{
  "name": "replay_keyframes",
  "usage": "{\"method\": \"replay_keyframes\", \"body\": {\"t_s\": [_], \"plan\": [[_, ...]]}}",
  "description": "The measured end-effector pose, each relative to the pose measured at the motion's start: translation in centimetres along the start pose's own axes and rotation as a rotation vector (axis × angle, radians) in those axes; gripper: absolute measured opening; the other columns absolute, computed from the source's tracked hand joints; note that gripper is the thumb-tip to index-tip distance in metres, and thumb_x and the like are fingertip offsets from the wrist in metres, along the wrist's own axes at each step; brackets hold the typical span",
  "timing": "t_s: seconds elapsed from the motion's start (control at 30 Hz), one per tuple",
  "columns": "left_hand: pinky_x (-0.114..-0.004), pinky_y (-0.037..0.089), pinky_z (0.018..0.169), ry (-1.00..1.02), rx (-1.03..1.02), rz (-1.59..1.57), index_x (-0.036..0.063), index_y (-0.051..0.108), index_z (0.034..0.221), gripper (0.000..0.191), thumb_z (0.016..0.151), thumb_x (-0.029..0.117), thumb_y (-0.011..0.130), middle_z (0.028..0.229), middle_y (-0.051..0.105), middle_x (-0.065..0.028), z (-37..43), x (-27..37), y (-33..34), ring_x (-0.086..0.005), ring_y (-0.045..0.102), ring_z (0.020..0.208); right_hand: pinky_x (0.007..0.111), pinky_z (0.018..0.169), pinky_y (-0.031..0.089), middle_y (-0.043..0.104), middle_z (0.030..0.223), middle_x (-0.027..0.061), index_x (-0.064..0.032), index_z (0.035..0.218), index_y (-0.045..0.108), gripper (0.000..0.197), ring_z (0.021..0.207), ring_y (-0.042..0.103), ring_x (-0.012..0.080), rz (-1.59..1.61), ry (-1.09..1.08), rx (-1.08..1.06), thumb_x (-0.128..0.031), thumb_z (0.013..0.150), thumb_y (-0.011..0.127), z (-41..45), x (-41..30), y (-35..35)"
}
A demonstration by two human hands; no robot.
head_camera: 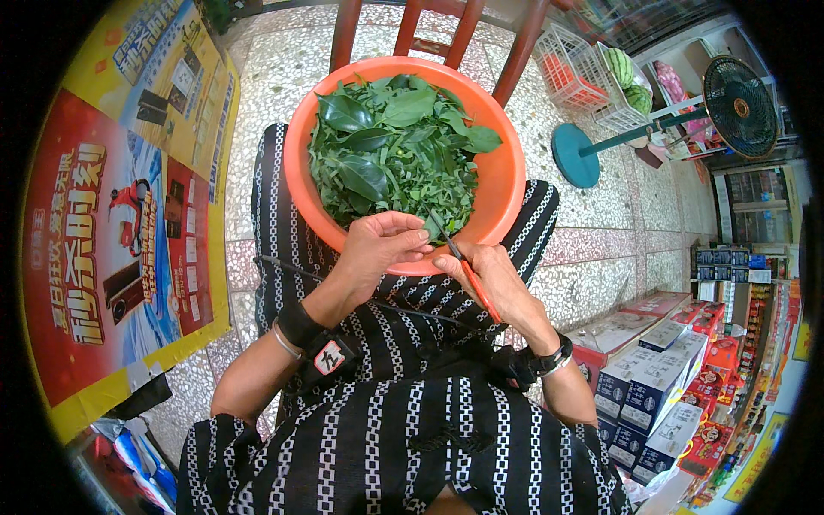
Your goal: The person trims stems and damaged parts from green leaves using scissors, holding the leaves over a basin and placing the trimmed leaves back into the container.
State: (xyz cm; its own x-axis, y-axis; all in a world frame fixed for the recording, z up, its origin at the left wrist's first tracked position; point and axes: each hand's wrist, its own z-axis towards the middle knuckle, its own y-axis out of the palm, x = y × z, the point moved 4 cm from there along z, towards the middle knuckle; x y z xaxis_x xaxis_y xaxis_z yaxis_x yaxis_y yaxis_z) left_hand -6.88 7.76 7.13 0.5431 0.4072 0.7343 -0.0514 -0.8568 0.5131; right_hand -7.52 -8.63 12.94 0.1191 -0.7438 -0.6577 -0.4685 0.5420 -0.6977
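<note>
An orange plastic basin (515, 187) rests on the lap, holding cut green leaf strips (412, 187) with several whole dark leaves (364, 177) on top at the left and back. Over the basin's near rim, my left hand (386, 241) pinches a small piece of green leaf (434, 230) between thumb and fingers. Just to the right, my right hand (492, 277) holds scissors with orange handles (476, 283); their blades point up and left, beside the leaf piece. Whether the blades touch the leaf is hard to tell.
A red wooden chair (402, 29) stands beyond the basin. A fan with a green base (575, 154) and white crates (570, 71), one with watermelons (619, 67), are at the upper right. Stacked cartons (650, 386) lie at the lower right; a poster-covered panel (129, 225) is at the left.
</note>
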Motion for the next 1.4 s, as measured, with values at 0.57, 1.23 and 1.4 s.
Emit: {"method": "replay_keyframes", "body": {"t_s": [0.57, 1.23, 1.4], "plan": [[-0.025, 0.054, 0.076, -0.027, -0.001, -0.152, 0.0001, 0.062, 0.105, 0.020, 0.086, 0.007, 0.065, 0.094, 0.066, -0.0063, 0.5, -0.6, -0.6, -0.0156, 0.065, 0.083, 0.044, 0.061, 0.044, 0.057, 0.078, 0.0212, 0.0032, 0.092, 0.052, 0.049, 0.072, 0.058, 0.0390, -0.130, -0.151, 0.025, -0.045, 0.088, 0.059, -0.5, 0.0, 0.2], [-0.027, 0.055, 0.081, -0.012, 0.047, -0.181, -0.0014, 0.059, 0.109, 0.027, 0.084, 0.002, 0.066, 0.097, 0.066, -0.0102, 0.2, -0.3, -1.3, -0.0201, 0.066, 0.089, 0.044, 0.066, 0.043, 0.054, 0.085, 0.0232, 0.0068, 0.097, 0.048, 0.055, 0.078, 0.056, 0.0371, -0.022, -0.139, -0.018, -0.047, 0.090, 0.055, -0.5, 0.3, 0.2], [-0.027, 0.055, 0.078, -0.007, 0.013, -0.077, -0.0004, 0.059, 0.104, 0.021, 0.084, 0.003, 0.066, 0.095, 0.066, -0.0092, 0.1, -0.6, -0.7, -0.0190, 0.067, 0.086, 0.043, 0.058, 0.043, 0.054, 0.069, 0.0190, 0.0044, 0.090, 0.053, 0.053, 0.065, 0.057, 0.0344, -0.114, -0.096, -0.038, -0.049, 0.090, 0.054, 0.1, 0.0, 0.6]]}}
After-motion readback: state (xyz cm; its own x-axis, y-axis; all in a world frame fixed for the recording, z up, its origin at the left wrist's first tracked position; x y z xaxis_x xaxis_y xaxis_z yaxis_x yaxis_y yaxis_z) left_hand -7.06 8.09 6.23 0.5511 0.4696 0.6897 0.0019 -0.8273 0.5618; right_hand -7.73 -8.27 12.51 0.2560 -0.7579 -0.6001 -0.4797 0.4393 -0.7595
